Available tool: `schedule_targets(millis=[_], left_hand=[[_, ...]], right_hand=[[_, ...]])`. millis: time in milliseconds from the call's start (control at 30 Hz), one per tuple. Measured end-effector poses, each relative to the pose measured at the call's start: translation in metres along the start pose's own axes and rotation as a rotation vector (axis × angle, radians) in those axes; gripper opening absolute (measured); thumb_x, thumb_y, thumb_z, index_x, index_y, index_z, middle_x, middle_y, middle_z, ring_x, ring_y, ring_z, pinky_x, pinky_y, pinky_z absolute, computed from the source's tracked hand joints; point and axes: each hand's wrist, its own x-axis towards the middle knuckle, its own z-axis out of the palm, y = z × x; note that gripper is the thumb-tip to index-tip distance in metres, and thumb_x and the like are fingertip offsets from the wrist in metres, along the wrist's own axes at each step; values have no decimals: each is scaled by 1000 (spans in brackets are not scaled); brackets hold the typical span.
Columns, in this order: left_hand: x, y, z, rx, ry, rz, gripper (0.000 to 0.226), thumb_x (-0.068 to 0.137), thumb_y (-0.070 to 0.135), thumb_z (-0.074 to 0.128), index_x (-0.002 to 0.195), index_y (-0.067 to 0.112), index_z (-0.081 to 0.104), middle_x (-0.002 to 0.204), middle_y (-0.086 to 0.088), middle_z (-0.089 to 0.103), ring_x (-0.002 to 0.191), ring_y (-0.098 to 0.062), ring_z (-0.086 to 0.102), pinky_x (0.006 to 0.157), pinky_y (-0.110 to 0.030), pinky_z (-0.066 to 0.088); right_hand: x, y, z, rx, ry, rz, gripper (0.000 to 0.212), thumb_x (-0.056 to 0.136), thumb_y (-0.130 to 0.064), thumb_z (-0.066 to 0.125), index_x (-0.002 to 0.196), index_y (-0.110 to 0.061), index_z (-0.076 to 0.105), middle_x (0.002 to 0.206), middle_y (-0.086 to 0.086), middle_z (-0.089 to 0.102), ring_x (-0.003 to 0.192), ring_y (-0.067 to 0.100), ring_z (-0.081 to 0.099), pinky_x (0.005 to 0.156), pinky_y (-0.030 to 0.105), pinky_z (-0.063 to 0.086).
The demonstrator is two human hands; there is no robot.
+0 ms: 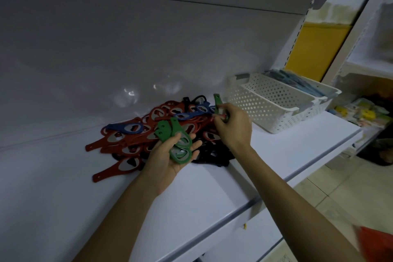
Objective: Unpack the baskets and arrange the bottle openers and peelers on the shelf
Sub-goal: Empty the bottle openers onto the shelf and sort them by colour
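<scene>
White shelf (pixel 265 155) bears a mixed heap of bottle openers (pixel 136 132) beside two baskets (pixel 265 104). Flat and palm-up, the left hand (pixel 168 155) serves as a tray for green openers (pixel 180 142). The right hand (pixel 231 127) pinches a single green opener (pixel 218 102) above the heap, apparently sorting by colour.

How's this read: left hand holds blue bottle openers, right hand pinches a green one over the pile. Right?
No. Head view: the bottle openers in the left hand are green, not blue. The right hand does pinch a green bottle opener over the pile.
</scene>
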Motion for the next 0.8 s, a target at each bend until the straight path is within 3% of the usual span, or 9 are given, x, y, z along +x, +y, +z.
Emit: schedule_targets(millis=[133,300,400,500,567,633,700,800], left_hand=[[0,1,-1,-3,0,-2,29,98,14,43,122,4,54,98,-12,73,87,-28,71,61,-31,58],[2,0,-4,-16,12,-9,26,98,11,41,118,2,56,97,-12,73,86,-28,72,61,-31,58],[2,-1,-3,-27,-10,-7,27,96,15,45,118,3,56,101,-13,72,89,-30,71,64,-31,59],[0,0,0,-58,-85,20,44,89,31,50,124,5,55,117,-17,66,105,-30,66,75,-33,58],[-4,1,2,-69,-117,43,50,87,37,50,124,4,55,119,-18,65,108,-27,64,76,-33,57],[-8,3,2,-17,-79,79,50,83,36,54,122,5,58,115,-16,66,103,-24,67,72,-31,57],[-13,8,3,20,-46,127,48,81,28,57,123,5,57,113,-15,65,100,-23,67,73,-32,58],[-24,22,4,160,-63,215,32,85,18,59,116,10,64,110,-13,68,97,-24,68,71,-33,58]], right_hand=[[-3,9,7,64,-74,177,30,83,-19,59,112,-21,66,103,4,70,94,26,63,84,43,50],[-5,14,1,68,98,187,27,85,-21,62,112,-19,65,105,5,69,89,25,64,81,43,51],[-12,1,-10,272,149,172,26,84,-22,66,109,-19,64,99,-4,68,89,14,63,80,39,53],[-41,-27,-13,411,-34,-2,17,80,-35,71,93,-24,67,88,-17,67,82,-1,61,74,25,51],[-62,-44,-7,353,-212,-174,20,84,-35,68,99,-22,73,102,-10,71,96,6,63,85,32,51],[-73,-54,-2,333,-336,-249,25,94,-27,59,114,-19,70,124,0,65,120,10,52,103,31,40],[-74,-65,-6,514,-430,-140,28,99,-18,49,122,-14,65,134,2,57,127,6,45,109,23,34],[-72,-84,-11,791,-271,72,25,95,-18,56,118,-11,64,122,0,64,112,6,58,95,26,47]])
